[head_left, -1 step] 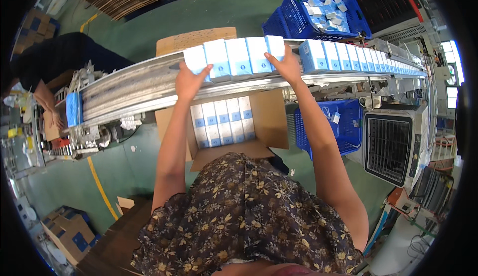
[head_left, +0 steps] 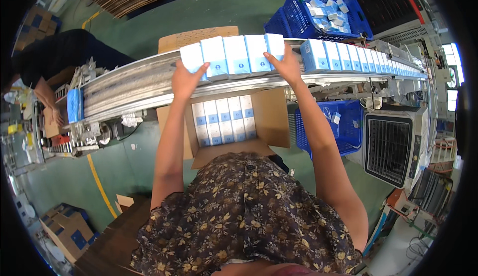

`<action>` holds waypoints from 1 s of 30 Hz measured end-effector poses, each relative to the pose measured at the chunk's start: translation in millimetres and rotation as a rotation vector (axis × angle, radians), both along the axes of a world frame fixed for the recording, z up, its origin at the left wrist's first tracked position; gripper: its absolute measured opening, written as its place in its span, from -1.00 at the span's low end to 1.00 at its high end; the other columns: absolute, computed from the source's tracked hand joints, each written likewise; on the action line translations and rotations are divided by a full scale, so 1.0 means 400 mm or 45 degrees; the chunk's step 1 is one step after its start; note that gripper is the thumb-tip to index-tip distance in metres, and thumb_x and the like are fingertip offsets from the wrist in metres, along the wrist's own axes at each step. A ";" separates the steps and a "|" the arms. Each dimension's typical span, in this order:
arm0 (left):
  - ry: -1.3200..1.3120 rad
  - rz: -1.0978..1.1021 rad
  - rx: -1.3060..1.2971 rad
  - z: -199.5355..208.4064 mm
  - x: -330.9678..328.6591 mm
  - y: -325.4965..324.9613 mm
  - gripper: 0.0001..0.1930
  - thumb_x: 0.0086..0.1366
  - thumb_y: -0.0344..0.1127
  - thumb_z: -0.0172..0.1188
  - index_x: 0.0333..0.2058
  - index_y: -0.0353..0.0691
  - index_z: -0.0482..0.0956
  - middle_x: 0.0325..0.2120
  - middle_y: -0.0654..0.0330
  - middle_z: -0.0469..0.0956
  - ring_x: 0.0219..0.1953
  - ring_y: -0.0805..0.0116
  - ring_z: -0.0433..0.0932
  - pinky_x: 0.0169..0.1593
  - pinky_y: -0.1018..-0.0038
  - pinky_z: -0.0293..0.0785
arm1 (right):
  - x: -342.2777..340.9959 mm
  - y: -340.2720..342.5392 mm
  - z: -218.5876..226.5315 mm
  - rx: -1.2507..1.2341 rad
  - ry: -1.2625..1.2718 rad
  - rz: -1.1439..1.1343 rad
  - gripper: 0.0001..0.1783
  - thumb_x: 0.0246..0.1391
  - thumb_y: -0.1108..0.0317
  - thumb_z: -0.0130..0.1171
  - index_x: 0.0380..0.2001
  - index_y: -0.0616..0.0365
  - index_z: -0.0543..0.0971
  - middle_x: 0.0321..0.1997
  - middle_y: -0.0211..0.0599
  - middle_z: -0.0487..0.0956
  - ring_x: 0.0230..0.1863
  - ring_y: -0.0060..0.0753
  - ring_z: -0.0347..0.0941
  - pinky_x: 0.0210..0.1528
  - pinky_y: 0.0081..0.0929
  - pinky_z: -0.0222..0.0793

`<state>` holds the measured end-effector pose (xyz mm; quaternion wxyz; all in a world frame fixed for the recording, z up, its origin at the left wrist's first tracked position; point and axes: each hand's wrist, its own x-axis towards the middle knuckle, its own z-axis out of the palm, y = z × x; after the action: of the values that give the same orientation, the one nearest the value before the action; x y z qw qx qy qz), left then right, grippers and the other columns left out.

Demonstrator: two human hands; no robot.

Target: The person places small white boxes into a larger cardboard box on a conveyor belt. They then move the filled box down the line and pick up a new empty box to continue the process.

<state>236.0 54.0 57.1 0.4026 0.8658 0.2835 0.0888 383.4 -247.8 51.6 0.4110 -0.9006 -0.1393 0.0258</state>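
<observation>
Between my two hands, a short row of several white-and-light-blue packs point(head_left: 237, 57) is squeezed together over the conveyor point(head_left: 124, 87). My left hand point(head_left: 187, 79) presses the row's left end, thumb toward me and fingers partly hidden behind the packs. At the right end, my right hand point(head_left: 285, 66) closes around the last pack in the same way. Below the conveyor's near edge, an open cardboard box point(head_left: 270, 119) holds two visible rows of similar packs point(head_left: 225, 121) standing side by side.
More packs point(head_left: 343, 57) line the conveyor to the right. A blue basket point(head_left: 294, 7) of loose packs stands beyond it; another blue basket point(head_left: 311, 131) sits right of the box. A grey air cooler point(head_left: 391, 146) is farther right. At far left, a co-worker's hand point(head_left: 55, 116) touches cardboard.
My left hand and the left end of the held row have shifted slightly left. My right hand has barely moved.
</observation>
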 end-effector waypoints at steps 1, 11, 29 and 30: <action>-0.062 0.020 -0.001 0.033 -0.029 0.028 -0.14 0.01 0.29 0.40 -0.09 -0.46 0.37 -0.27 -0.19 0.63 -0.16 -0.08 0.64 -0.10 0.23 0.54 | -0.028 0.023 0.032 0.039 0.001 -0.013 -0.10 -0.04 -0.16 0.36 0.18 0.26 0.34 0.04 0.12 0.55 0.09 0.06 0.50 0.12 -0.19 0.37; -0.148 -0.171 0.582 0.409 -0.492 -0.019 -0.29 0.25 0.05 0.26 0.13 -0.45 0.32 -0.24 -0.06 0.43 -0.16 0.00 0.51 -0.11 0.20 0.47 | -0.508 0.006 0.200 0.230 -0.127 -0.066 -0.13 0.02 0.09 0.37 0.27 0.26 0.20 0.01 0.09 0.53 0.05 0.02 0.51 0.09 -0.21 0.39; 1.263 -1.256 0.128 -0.480 -0.464 -0.055 -0.50 0.28 0.06 0.15 -0.34 -0.40 0.64 -0.28 -0.21 0.63 -0.21 -0.18 0.63 -0.11 0.07 0.53 | -0.239 -0.396 0.000 -0.179 -0.159 -0.260 -0.66 0.10 0.30 0.24 -0.06 0.19 0.60 -0.11 -0.01 0.60 -0.05 0.02 0.52 0.00 -0.24 0.44; 1.300 -1.190 0.077 -0.432 -0.444 -0.064 -0.49 0.27 0.07 0.15 -0.31 -0.40 0.64 -0.27 -0.21 0.63 -0.19 -0.18 0.62 -0.11 0.07 0.53 | -0.178 -0.435 -0.008 -0.259 -0.331 -0.281 -0.67 0.06 0.34 0.25 -0.08 0.17 0.61 -0.09 -0.02 0.59 -0.01 0.06 0.48 0.07 -0.18 0.39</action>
<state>58.4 28.6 -115.7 0.1905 0.8413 0.0324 -0.5048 312.2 -421.7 48.5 0.2967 -0.9430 -0.0884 -0.1219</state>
